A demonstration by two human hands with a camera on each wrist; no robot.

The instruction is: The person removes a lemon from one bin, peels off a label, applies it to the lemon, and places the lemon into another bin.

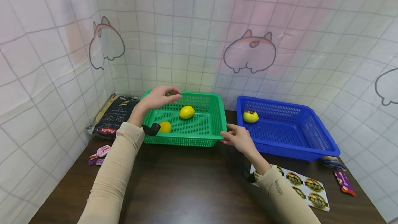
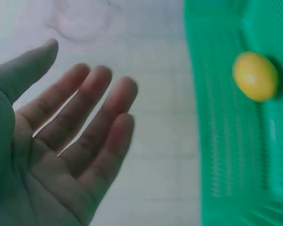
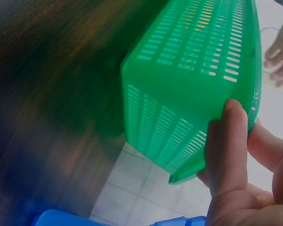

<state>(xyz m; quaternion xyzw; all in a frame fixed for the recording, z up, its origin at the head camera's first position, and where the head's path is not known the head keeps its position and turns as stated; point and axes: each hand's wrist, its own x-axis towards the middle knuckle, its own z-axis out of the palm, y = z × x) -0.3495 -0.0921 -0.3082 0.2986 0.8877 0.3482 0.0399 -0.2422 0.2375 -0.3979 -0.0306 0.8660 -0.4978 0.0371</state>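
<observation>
Head view: green basket (image 1: 203, 127) on dark table (image 1: 186, 182), holding two lemons (image 1: 187, 112); a third lemon (image 1: 250, 116) sits in the blue basket (image 1: 289, 130) just beside it. Left hand (image 1: 160, 96) hovers over the green basket, fingers loosely apart, holding nothing. Right hand (image 1: 237, 138) pinches the basket's near right corner, likely to steady it.

Left wrist view: palm (image 2: 52, 155) spread, empty; lemon (image 2: 254, 75) lies below in basket.

Right wrist view: thumb (image 3: 228, 141) and fingers clamp the green rim (image 3: 212, 162).
</observation>
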